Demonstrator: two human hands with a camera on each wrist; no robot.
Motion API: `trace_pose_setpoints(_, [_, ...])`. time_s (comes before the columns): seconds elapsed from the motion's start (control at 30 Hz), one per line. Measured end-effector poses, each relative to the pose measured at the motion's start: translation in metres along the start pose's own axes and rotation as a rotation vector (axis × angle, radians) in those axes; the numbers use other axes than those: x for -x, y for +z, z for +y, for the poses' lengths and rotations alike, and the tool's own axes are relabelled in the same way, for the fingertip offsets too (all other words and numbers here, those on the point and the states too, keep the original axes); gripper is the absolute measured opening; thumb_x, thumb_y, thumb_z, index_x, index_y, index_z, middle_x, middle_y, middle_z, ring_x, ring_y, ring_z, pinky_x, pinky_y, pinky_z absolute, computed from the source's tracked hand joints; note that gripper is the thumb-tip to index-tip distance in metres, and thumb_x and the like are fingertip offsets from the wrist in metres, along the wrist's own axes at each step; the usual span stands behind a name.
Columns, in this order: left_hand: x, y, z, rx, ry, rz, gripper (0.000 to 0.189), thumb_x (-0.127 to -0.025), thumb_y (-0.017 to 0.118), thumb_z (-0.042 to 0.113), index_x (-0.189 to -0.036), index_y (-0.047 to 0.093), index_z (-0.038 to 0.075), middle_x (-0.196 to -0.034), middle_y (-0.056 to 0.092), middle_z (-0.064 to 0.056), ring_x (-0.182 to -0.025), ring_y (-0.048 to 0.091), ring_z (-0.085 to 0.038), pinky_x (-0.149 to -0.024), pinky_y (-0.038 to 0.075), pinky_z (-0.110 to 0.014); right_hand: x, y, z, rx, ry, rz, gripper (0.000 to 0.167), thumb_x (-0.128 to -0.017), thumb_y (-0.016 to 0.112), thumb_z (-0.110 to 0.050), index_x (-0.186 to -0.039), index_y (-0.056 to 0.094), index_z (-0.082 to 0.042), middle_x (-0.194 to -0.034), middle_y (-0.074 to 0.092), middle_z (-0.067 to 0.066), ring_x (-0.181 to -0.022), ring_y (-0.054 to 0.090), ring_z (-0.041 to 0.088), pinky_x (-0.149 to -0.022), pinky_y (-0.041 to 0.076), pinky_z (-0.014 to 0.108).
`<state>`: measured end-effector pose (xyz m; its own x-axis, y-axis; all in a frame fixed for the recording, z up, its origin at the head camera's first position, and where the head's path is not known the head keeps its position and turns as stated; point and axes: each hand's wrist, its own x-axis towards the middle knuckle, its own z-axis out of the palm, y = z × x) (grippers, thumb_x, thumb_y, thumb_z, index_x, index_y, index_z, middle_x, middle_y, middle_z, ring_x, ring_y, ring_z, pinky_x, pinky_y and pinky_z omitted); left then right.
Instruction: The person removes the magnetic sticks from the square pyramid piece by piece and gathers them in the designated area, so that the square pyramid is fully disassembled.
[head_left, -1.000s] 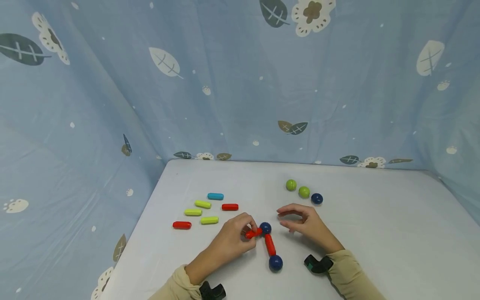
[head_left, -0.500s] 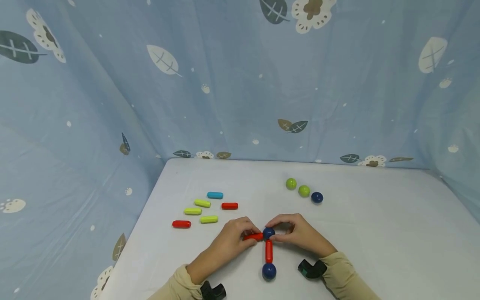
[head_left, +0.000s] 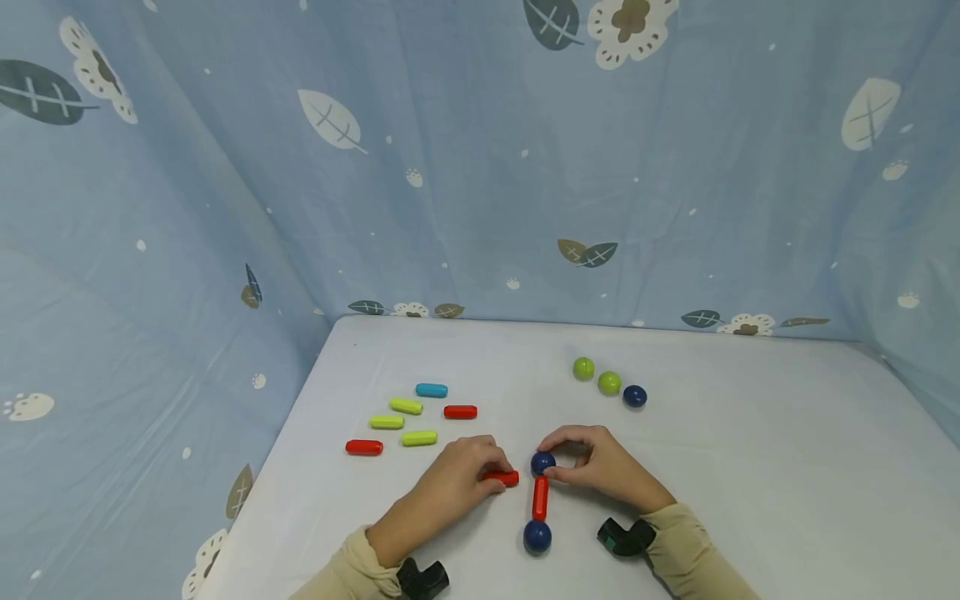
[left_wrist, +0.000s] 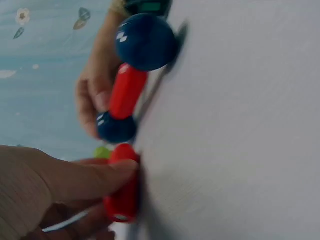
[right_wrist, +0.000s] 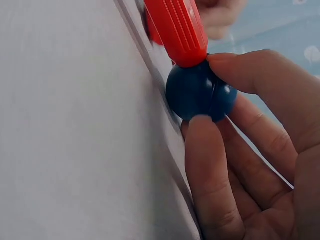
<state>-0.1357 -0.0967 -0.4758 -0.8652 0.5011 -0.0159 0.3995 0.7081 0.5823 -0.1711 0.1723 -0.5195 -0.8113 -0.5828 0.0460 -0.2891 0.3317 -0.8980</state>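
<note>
My left hand [head_left: 461, 479] pinches a short red rod [head_left: 504, 478] between thumb and fingers; the rod points toward a dark blue ball [head_left: 542, 463] with a gap between them. That ball is pinched by my right hand [head_left: 603, 467], with thumb and fingertip on its sides. A second red rod [head_left: 540, 498] joins it to another blue ball [head_left: 537, 537] nearer to me. In the left wrist view the held red rod [left_wrist: 122, 192] stays apart from the far blue ball [left_wrist: 116, 127]. The right wrist view shows the pinched blue ball [right_wrist: 197, 92] touching the joined red rod's end [right_wrist: 182, 32].
Left on the white table [head_left: 750, 467] lie loose rods: a blue one [head_left: 431, 390], several yellow-green ones [head_left: 418, 437] and two red ones [head_left: 460, 412]. Farther back sit two green balls [head_left: 609, 382] and a dark blue ball [head_left: 634, 396]. A patterned blue curtain [head_left: 465, 167] hangs behind.
My right hand came in from the right and took hold of the blue ball. The red rod in my left hand, touching that ball earlier, is now apart from it. The joined pair has swung straighter.
</note>
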Motion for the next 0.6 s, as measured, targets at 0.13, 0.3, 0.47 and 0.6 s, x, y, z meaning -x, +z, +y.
trace_pose_setpoints(0.13, [0.004,-0.013,-0.001,-0.121,-0.089,-0.01,0.015,-0.083,0.086,0.014,-0.094,0.078,0.021,-0.084,0.066,0.012,-0.079,0.059,-0.004,-0.075,0.053,-0.025,0.001,-0.002,-0.001,-0.014,0.019,0.005,0.028,-0.087,0.084,-0.023,-0.113,0.074,-0.023,-0.116,0.074,0.001,-0.094,0.062,0.007,-0.059,0.054,0.023])
trace_pose_setpoints(0.3, [0.009,-0.027,-0.005,-0.228,-0.158,0.033,0.018,-0.079,0.087,0.008,-0.088,0.076,0.019,-0.083,0.067,0.007,-0.08,0.058,-0.011,-0.071,0.051,-0.028,0.001,-0.002,-0.001,-0.022,0.023,-0.004,0.029,-0.087,0.084,-0.022,-0.114,0.074,-0.023,-0.118,0.073,0.002,-0.094,0.062,0.006,-0.059,0.054,0.023])
trace_pose_setpoints(0.47, [0.011,-0.035,-0.01,-0.253,-0.199,0.059,0.018,-0.078,0.088,0.006,-0.085,0.076,0.017,-0.083,0.068,0.005,-0.08,0.058,-0.013,-0.072,0.051,-0.03,0.001,-0.002,0.0,-0.022,0.033,-0.005,0.029,-0.087,0.084,-0.022,-0.114,0.074,-0.023,-0.119,0.072,0.001,-0.097,0.061,0.006,-0.061,0.055,0.023])
trace_pose_setpoints(0.6, [0.01,-0.039,-0.01,-0.247,-0.204,0.05,0.018,-0.078,0.087,0.004,-0.086,0.076,0.015,-0.085,0.069,0.003,-0.08,0.058,-0.014,-0.074,0.052,-0.033,0.0,-0.002,0.0,-0.027,0.037,-0.008,0.029,-0.087,0.084,-0.022,-0.114,0.073,-0.023,-0.119,0.072,0.002,-0.101,0.061,0.006,-0.065,0.056,0.024])
